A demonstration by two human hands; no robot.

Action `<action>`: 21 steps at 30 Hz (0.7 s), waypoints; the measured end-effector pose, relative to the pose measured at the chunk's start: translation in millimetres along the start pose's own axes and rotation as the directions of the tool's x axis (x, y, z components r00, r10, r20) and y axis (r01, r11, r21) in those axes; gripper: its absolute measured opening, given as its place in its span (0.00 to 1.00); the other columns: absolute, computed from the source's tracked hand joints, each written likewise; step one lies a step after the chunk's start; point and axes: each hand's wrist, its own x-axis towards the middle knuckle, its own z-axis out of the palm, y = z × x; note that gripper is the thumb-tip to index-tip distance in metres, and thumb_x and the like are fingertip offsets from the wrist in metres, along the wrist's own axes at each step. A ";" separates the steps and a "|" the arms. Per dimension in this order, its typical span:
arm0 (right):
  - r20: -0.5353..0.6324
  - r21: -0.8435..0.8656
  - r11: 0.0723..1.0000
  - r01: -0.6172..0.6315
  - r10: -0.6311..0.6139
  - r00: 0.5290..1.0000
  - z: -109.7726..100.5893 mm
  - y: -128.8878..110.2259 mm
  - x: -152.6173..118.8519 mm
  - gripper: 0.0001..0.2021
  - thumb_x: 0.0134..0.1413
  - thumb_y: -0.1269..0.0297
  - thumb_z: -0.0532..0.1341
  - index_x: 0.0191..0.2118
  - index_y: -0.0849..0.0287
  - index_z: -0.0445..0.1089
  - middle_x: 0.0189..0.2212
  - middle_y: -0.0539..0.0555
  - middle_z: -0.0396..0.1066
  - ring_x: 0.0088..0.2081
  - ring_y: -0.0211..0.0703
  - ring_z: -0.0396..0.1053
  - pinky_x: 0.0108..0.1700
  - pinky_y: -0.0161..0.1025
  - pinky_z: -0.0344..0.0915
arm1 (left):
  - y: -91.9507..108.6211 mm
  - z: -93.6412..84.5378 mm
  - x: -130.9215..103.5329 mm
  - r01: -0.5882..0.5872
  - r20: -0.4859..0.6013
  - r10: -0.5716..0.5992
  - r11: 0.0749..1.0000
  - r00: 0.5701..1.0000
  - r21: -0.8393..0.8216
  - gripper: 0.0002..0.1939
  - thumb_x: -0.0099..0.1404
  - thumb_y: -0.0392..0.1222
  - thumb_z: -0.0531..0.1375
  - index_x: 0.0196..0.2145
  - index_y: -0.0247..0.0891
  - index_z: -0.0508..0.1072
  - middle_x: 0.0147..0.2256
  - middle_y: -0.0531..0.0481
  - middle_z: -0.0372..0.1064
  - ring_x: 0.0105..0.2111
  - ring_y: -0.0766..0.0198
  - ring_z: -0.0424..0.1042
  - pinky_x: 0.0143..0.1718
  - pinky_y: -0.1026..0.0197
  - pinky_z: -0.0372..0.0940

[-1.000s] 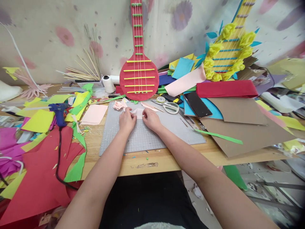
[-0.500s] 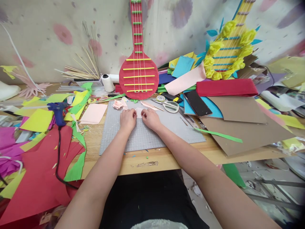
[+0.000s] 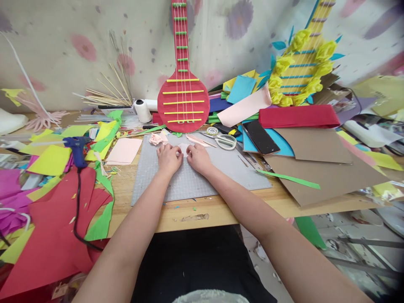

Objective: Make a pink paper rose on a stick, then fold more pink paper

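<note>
Over a grey cutting mat (image 3: 217, 176), both hands pinch a small piece of pale pink paper (image 3: 184, 148). My left hand (image 3: 169, 158) has its fingers closed at the paper's left side. On the right side, my right hand (image 3: 198, 156) grips it with thumb and fingertips. Much of the paper is hidden behind the fingers. Just beyond my left hand lies a crumpled pale pink paper flower (image 3: 155, 139). Past my right hand are pink paper strips (image 3: 198, 139) and a pair of scissors (image 3: 226, 142).
A red paper lute (image 3: 183, 101) leans on the wall, a yellow flowered one (image 3: 298, 75) to its right. Left are pink paper squares (image 3: 124, 151), a blue glue gun (image 3: 77, 149) and red paper sheets (image 3: 59, 223). A phone (image 3: 261, 137) and brown cardboard (image 3: 328, 176) lie right.
My left hand has shifted and turned slightly, its fingers rolling a little at the pink paper. The right hand stays almost in place. The view has moved very slightly.
</note>
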 end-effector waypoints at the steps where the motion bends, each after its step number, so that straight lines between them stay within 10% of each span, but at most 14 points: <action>1: 0.005 0.007 1.000 0.001 -0.002 1.000 -0.1 1.0 -0.1 0.10 0.51 0.70 0.53 0.38 0.59 0.67 0.36 0.58 0.66 0.40 0.45 0.61 0.43 0.40 0.58 | -1.0 0.1 0.1 0.006 0.005 -0.006 1.000 1.000 -0.006 0.08 0.57 0.44 0.56 0.33 0.43 0.74 0.37 0.43 0.65 0.46 0.49 0.59 0.48 0.47 0.52; 21: 0.048 0.060 0.996 0.062 -0.065 0.997 1.5 9.5 -1.5 0.13 0.49 0.78 0.50 0.39 0.60 0.66 0.37 0.57 0.64 0.44 0.44 0.59 0.48 0.39 0.55 | -1.1 -2.1 -3.3 0.024 0.038 -0.024 1.000 0.999 -0.011 0.12 0.56 0.34 0.53 0.32 0.44 0.75 0.36 0.47 0.67 0.44 0.55 0.60 0.49 0.52 0.49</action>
